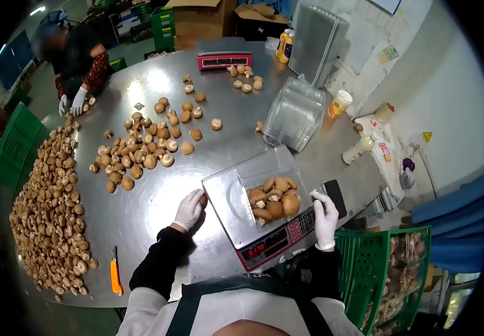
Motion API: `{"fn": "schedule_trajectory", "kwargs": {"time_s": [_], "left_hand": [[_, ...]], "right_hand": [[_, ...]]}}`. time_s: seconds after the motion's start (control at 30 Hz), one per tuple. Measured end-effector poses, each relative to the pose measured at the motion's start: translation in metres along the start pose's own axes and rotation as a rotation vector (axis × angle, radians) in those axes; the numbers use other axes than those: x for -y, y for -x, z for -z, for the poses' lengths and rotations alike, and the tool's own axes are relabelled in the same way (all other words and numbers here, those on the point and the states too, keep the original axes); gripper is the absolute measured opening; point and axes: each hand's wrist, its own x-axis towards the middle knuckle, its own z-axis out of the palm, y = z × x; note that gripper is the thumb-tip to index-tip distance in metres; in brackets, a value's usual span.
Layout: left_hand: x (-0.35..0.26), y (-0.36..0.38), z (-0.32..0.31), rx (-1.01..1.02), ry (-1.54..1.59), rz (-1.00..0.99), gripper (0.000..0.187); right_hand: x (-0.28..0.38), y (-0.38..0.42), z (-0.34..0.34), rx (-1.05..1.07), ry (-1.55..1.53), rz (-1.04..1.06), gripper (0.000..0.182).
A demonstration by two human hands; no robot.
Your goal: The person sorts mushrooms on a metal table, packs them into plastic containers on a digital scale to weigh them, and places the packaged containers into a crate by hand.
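My left hand [188, 210], in a white glove, is closed around a brown mushroom [203, 200] beside the scale's left edge. A digital scale [233, 227] with a red rim and lit red digits stands in front of me. On it rests a clear plastic tray [243, 182] with several brown-capped mushrooms [275, 209] in it. My right hand [325, 221], also gloved, is at the scale's right side near the tray's edge. Its thumb and forefinger are apart, with nothing visible between them. A flat black object [334, 197] lies just beyond its fingers.
Loose mushrooms [141, 147] lie mid-table; a large heap [51, 218] covers the left side. An orange-handled knife [116, 274] lies near the front edge. Stacked clear trays [295, 115] stand behind the scale. Green crates [385, 274] are at right. A co-worker [79, 61] handles mushrooms far left.
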Motion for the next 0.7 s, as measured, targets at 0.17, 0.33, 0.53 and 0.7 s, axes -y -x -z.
{"fn": "schedule_trajectory", "kwargs": {"time_s": [0.17, 0.33, 0.53, 0.7], "left_hand": [[-0.015, -0.001, 0.002, 0.067, -0.111, 0.013, 0.051], [0.005, 0.004, 0.022, -0.198, 0.241, 0.357, 0.049], [0.055, 0.026, 0.081, -0.414, -0.003, 0.536, 0.045], [0.048, 0.055, 0.101, -0.276, -0.358, 0.506, 0.034]], "right_hand": [[0.026, 0.001, -0.028, 0.165, 0.286, 0.239, 0.024], [0.030, 0.005, -0.038, 0.179, 0.479, 0.339, 0.027], [0.000, 0.010, -0.033, 0.302, 0.476, 0.293, 0.053], [0.020, -0.005, -0.058, -0.034, 0.523, 0.645, 0.045]]}}
